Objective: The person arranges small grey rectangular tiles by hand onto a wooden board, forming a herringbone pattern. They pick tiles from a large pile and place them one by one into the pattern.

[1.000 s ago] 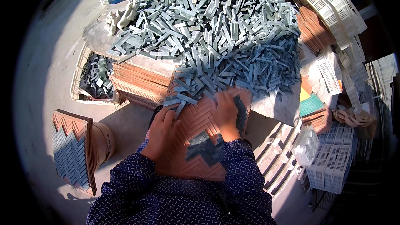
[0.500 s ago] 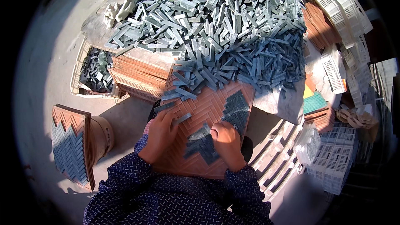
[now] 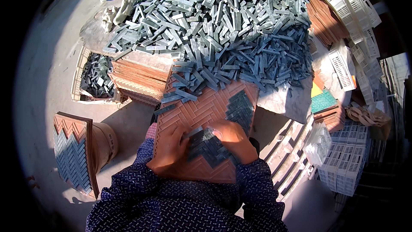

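A terracotta-coloured tray (image 3: pixel 189 112) moulded with herringbone slots tilts in front of me, its far end under the edge of a stone pile. Dark grey-green stone strips (image 3: pixel 210 149) fill a zigzag band across its middle and right. My left hand (image 3: pixel 171 147) is closed at the tray's left side, pinching a loose stone strip (image 3: pixel 195 132) at its fingertips. Over the band's upper edge, my right hand (image 3: pixel 235 139) has its fingers drawn together against the strips. What lies between them, if anything, is hidden.
A big heap of loose stone strips (image 3: pixel 223 21) covers the table (image 3: pixel 285 105). Stacked terracotta trays (image 3: pixel 139 77) stand left of my tray. A crate of dark pieces (image 3: pixel 77 75), a bucket (image 3: pixel 105 141) with a filled tray (image 3: pixel 73 154) and white plastic crates (image 3: pixel 343 157) surround me.
My left hand has come down and nearer along the tray, bringing its stone strip toward the laid band. My right hand has shifted slightly up and turned its fingers leftward.
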The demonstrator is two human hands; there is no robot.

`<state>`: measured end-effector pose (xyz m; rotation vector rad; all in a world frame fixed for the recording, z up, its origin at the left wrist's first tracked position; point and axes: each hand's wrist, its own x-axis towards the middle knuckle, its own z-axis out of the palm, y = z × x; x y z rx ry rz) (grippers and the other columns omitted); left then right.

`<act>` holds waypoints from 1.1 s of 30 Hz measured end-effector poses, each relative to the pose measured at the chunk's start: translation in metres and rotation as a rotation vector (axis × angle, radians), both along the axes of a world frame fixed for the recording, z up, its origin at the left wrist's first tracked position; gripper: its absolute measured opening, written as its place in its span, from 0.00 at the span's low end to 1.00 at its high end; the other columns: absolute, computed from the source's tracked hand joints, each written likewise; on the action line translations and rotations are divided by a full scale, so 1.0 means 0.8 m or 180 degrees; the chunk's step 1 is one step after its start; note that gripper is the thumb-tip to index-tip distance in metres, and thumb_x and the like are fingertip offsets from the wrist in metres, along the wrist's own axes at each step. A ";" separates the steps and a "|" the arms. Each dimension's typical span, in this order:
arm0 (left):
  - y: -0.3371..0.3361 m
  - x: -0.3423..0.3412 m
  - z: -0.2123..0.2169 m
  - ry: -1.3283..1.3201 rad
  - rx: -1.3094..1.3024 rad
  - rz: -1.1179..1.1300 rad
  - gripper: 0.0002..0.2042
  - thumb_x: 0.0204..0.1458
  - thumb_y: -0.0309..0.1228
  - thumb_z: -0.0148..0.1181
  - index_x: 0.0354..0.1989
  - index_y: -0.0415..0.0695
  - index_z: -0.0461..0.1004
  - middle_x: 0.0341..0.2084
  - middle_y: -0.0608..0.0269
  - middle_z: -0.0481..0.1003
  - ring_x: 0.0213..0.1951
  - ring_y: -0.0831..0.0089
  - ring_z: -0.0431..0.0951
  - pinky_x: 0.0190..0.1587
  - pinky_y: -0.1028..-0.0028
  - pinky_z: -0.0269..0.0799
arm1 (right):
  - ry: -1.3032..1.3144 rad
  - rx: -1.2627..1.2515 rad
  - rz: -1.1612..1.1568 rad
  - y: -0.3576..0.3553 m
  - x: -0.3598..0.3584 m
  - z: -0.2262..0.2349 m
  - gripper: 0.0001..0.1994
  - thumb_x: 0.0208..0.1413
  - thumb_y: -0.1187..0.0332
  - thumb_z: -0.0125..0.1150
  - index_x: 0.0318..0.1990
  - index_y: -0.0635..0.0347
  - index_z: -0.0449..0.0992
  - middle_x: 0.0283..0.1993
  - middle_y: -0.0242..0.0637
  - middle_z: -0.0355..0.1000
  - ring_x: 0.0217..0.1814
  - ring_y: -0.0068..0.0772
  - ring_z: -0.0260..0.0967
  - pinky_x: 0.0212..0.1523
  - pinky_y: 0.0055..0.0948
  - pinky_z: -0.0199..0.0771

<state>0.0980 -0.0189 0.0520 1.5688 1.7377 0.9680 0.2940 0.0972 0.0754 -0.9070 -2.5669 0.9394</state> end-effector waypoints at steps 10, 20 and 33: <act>0.004 0.012 -0.013 -0.0046 0.0181 0.0022 0.12 0.46 0.22 0.59 0.41 0.40 0.72 0.34 0.52 0.73 0.38 0.53 0.75 0.39 0.63 0.71 | 0.0276 -0.0173 -0.0505 -0.011 -0.007 0.008 0.10 0.49 0.74 0.58 0.41 0.60 0.74 0.39 0.42 0.72 0.41 0.47 0.71 0.38 0.38 0.72; 0.003 0.014 -0.007 -0.0004 0.0185 0.0047 0.10 0.48 0.22 0.58 0.40 0.39 0.73 0.34 0.51 0.73 0.37 0.50 0.75 0.38 0.62 0.71 | 0.0396 0.0339 -0.0193 -0.009 -0.030 -0.014 0.07 0.46 0.76 0.60 0.34 0.60 0.76 0.34 0.38 0.69 0.38 0.44 0.68 0.38 0.36 0.70; 0.008 0.009 -0.015 0.0118 0.0231 -0.0491 0.10 0.47 0.22 0.50 0.38 0.39 0.70 0.34 0.52 0.69 0.37 0.51 0.74 0.37 0.64 0.70 | 0.0776 0.0572 -0.1256 0.034 -0.059 0.004 0.07 0.50 0.75 0.58 0.38 0.60 0.74 0.38 0.41 0.72 0.39 0.48 0.70 0.37 0.37 0.71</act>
